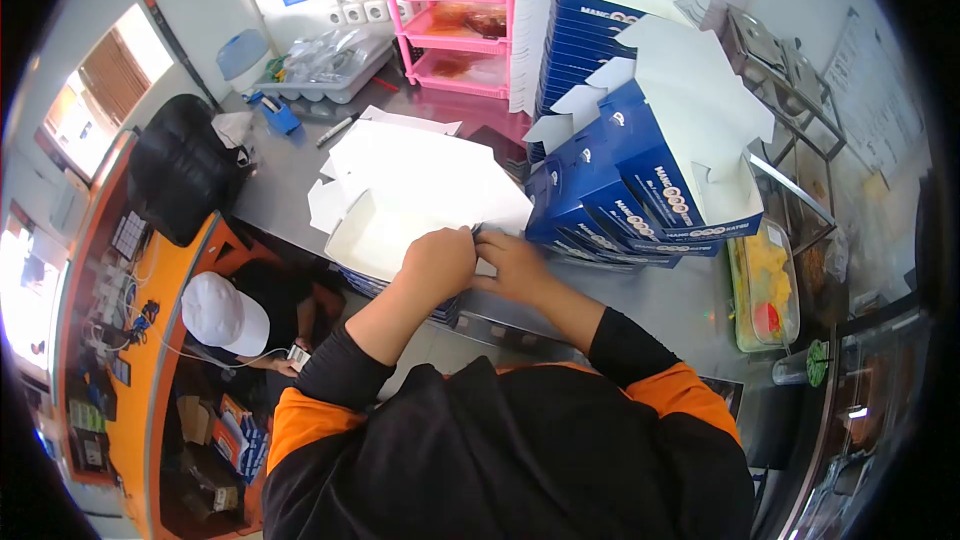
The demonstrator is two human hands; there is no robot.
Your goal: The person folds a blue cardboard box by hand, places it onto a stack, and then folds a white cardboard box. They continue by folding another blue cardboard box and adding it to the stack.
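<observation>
A white-lined cardboard food box [375, 230] lies with its lid spread out on top of a stack of blue boxes, close to the front edge of the metal counter. My left hand [440, 262] is closed on the box's near right corner. Right beside it, my right hand [512, 268] pinches the same corner with bent fingers. The two hands nearly touch, and they hide the fold between them. To the right, several blue folded boxes [640, 175] with white open lids are piled up at a tilt, near my right hand.
Behind stands a tall stack of flat boxes [590, 30] beside a pink tiered rack [465, 35]. A grey tray [330, 70] of plastic-wrapped items and a marker [337, 130] lie farther left. On the right is a container of yellow food [765, 285]. A person in a white cap [225, 310] sits low at left.
</observation>
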